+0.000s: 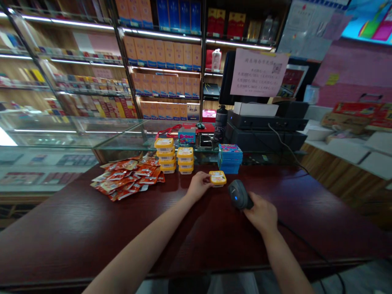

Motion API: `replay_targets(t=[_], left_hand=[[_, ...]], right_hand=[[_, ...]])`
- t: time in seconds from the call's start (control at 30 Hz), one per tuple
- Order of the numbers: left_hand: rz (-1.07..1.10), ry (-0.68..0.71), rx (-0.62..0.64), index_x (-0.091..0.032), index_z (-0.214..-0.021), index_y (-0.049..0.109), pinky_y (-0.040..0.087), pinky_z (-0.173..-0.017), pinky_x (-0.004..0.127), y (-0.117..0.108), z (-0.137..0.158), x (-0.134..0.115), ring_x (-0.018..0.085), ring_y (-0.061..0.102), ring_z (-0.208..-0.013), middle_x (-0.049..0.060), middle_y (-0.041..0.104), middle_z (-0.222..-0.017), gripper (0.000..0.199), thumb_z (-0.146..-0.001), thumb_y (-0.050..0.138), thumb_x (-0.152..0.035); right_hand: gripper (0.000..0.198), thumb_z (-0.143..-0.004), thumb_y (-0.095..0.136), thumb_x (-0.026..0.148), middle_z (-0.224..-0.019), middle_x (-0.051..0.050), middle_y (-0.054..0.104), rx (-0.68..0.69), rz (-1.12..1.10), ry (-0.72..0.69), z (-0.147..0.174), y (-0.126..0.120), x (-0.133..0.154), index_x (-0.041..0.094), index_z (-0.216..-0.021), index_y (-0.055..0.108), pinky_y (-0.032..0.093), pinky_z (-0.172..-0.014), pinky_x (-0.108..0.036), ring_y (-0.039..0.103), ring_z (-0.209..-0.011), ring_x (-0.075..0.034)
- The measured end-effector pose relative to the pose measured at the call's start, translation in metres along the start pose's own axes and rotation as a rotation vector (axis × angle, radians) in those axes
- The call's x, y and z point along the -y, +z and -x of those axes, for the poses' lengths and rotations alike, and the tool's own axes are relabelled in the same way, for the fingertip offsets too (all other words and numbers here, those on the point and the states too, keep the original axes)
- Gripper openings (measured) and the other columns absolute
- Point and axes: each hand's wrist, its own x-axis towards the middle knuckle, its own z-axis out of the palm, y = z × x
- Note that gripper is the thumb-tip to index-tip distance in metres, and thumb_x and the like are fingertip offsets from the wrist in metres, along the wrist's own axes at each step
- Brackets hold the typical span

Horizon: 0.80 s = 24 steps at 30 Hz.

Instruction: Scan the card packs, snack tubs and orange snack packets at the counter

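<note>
My right hand (pixel 262 212) is wrapped round the handle of a dark barcode scanner (pixel 237 194) with a small blue light on it. The scanner's head tilts toward a small tub with a yellow lid (pixel 217 178) on the brown counter. My left hand (pixel 199 185) grips that tub at its left edge, thumb and fingers closed on it. Behind my left hand stand two stacks of similar tubs, a taller stack (pixel 165 155) and a shorter stack (pixel 185 160). A stack of blue packets (pixel 229 158) stands just behind the held tub.
Orange snack packets (pixel 125 177) lie heaped at the left of the counter (pixel 196 245). A dark bottle (pixel 221 122), a phone (pixel 206 141) and a small box (pixel 186 135) stand along the back. The scanner's cable (pixel 306 241) trails off right. Black machines (pixel 266 136) sit behind.
</note>
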Motion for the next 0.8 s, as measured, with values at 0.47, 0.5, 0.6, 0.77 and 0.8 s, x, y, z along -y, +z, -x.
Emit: replay_targets(t=[0.47,0.5,0.6,0.77,0.8], left_hand=[[0.143,-0.137,-0.045,-0.012,-0.071,0.064,0.051,-0.064,0.023,0.079,-0.033,-0.016,0.01,0.061,-0.065,-0.001,0.061,-0.071,0.019,-0.06,0.076,-0.004],[0.129,-0.124,-0.039,-0.012,-0.071,0.064,0.051,-0.064,0.024,0.078,-0.032,-0.016,0.01,0.061,-0.065,-0.001,0.062,-0.072,0.017,-0.061,0.076,-0.005],[0.05,-0.045,-0.026,-0.013,-0.073,0.066,0.05,-0.066,0.025,0.069,-0.028,-0.018,0.011,0.061,-0.068,0.001,0.063,-0.075,0.009,-0.068,0.072,-0.009],[-0.221,0.173,-0.07,-0.016,-0.077,0.067,0.048,-0.077,0.03,0.024,-0.017,-0.022,0.016,0.06,-0.08,0.003,0.065,-0.079,0.006,-0.079,0.063,-0.012],[-0.292,0.21,-0.092,-0.017,-0.078,0.067,0.048,-0.079,0.031,0.01,-0.015,-0.024,0.016,0.059,-0.081,0.003,0.066,-0.08,0.008,-0.08,0.061,-0.014]], right_hand=[[0.023,-0.078,0.058,0.03,-0.089,-0.004,0.072,-0.042,-0.029,0.132,-0.004,-0.004,-0.001,0.024,-0.099,0.065,0.037,-0.061,-0.027,0.066,-0.08,-0.021],[0.024,-0.078,0.058,0.03,-0.09,-0.004,0.072,-0.041,-0.026,0.135,-0.005,-0.004,-0.001,0.025,-0.099,0.065,0.037,-0.061,-0.027,0.066,-0.08,-0.021],[0.025,-0.077,0.058,0.03,-0.092,-0.004,0.072,-0.039,-0.018,0.128,-0.005,-0.004,-0.002,0.025,-0.101,0.065,0.037,-0.061,-0.027,0.066,-0.08,-0.021],[0.023,-0.078,0.059,0.03,-0.09,-0.003,0.072,-0.034,0.002,0.099,0.0,-0.004,-0.003,0.025,-0.1,0.065,0.036,-0.061,-0.027,0.067,-0.081,-0.022],[0.025,-0.078,0.059,0.03,-0.092,-0.004,0.072,-0.033,0.004,0.09,0.001,-0.004,-0.002,0.025,-0.102,0.064,0.037,-0.061,-0.028,0.067,-0.082,-0.022]])
